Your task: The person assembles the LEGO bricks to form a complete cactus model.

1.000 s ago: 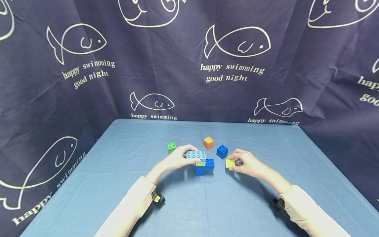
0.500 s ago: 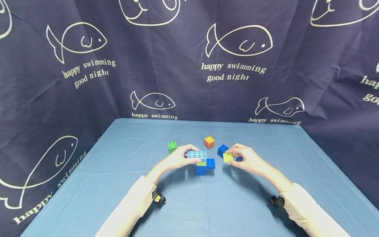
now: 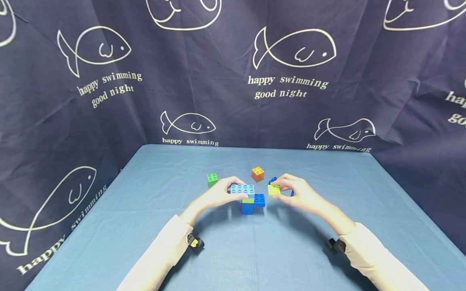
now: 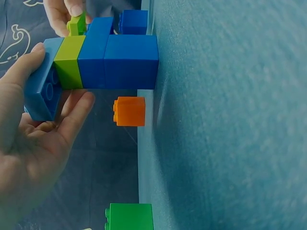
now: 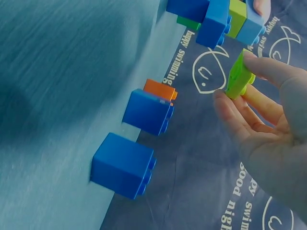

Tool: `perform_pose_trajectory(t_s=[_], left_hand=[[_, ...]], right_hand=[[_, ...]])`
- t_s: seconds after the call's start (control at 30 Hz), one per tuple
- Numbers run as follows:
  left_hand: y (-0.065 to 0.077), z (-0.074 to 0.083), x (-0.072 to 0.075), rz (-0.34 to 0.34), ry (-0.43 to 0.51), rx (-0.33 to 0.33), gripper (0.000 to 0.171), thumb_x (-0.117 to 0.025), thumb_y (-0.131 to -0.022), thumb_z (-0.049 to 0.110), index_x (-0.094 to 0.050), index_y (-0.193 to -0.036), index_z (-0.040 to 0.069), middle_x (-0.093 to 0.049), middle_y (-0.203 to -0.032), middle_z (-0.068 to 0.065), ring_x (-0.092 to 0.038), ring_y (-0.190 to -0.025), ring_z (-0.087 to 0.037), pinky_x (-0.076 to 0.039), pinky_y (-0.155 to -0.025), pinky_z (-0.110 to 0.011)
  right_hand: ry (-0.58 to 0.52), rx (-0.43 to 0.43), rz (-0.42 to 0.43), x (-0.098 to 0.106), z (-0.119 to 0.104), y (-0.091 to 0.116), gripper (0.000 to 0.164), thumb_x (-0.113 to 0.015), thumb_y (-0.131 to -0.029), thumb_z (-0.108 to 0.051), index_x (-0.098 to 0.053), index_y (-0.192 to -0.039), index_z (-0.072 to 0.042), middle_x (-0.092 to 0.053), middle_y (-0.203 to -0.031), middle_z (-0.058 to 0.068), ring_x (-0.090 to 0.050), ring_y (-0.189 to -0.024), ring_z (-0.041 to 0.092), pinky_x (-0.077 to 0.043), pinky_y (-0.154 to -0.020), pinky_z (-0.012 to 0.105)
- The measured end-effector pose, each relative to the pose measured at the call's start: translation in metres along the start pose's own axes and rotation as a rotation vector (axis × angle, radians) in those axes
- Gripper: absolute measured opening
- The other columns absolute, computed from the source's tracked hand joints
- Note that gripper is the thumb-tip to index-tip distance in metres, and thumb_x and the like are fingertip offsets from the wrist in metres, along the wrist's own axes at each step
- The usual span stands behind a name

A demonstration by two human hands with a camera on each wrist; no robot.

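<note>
A small tower of bricks stands on the table: a blue brick [image 4: 132, 62] at the bottom, a longer blue brick [image 3: 259, 199] jutting out to the right, a lime green brick [image 4: 70, 62] above that, and a light blue brick [image 3: 240, 189] on top. My left hand [image 3: 223, 192] grips the light blue brick between thumb and fingers, its left end sticking out past the tower. Thumb and fingertips of my right hand [image 3: 299, 193] pinch a thin lime green brick [image 5: 238, 76], held above the table just right of the tower, studs up.
Behind the tower sit an orange brick [image 3: 257, 174] and, further left, a green brick [image 3: 212, 179]. Two blue bricks, one nearer [image 5: 123, 165] and one farther [image 5: 147, 112], lie by my right hand, mostly hidden in the head view. Dark fish-print curtains surround the blue table [image 3: 233, 258].
My right hand has lifted the thin lime green brick off the table area at right and carried it leftward toward the tower. The left hand keeps its grip in place.
</note>
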State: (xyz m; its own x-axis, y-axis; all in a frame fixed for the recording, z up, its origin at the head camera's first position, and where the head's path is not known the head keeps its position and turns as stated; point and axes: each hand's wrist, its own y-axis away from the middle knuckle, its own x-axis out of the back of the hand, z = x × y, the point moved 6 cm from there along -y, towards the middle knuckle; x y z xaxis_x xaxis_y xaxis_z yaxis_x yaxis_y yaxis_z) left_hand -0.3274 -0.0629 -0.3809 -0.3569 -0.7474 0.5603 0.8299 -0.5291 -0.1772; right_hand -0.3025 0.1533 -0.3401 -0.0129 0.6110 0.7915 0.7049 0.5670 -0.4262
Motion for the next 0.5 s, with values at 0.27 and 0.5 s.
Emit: perform_pose_trajectory(t_s=[0.27, 0.5], left_hand=[[-0.002, 0.001, 0.0, 0.004, -0.003, -0.009, 0.03, -0.073, -0.081, 0.032, -0.063, -0.106, 0.019, -0.065, -0.094, 0.004, -0.059, -0.084, -0.012, -0.05, -0.074, -0.027], [-0.002, 0.0, 0.0, 0.002, 0.004, -0.023, 0.029, -0.074, -0.081, 0.03, -0.064, -0.104, 0.017, -0.065, -0.093, 0.003, -0.058, -0.083, -0.011, -0.049, -0.072, -0.025]], right_hand=[[-0.06, 0.009, -0.026, -0.009, -0.006, -0.004, 0.031, -0.076, -0.076, -0.011, -0.068, -0.105, -0.005, -0.063, -0.097, 0.002, -0.063, -0.084, 0.013, -0.054, -0.076, 0.036], [-0.081, -0.012, -0.074, -0.019, -0.006, -0.007, 0.031, -0.077, -0.077, -0.013, -0.068, -0.106, -0.007, -0.063, -0.097, -0.001, -0.062, -0.086, 0.013, -0.054, -0.079, 0.036]])
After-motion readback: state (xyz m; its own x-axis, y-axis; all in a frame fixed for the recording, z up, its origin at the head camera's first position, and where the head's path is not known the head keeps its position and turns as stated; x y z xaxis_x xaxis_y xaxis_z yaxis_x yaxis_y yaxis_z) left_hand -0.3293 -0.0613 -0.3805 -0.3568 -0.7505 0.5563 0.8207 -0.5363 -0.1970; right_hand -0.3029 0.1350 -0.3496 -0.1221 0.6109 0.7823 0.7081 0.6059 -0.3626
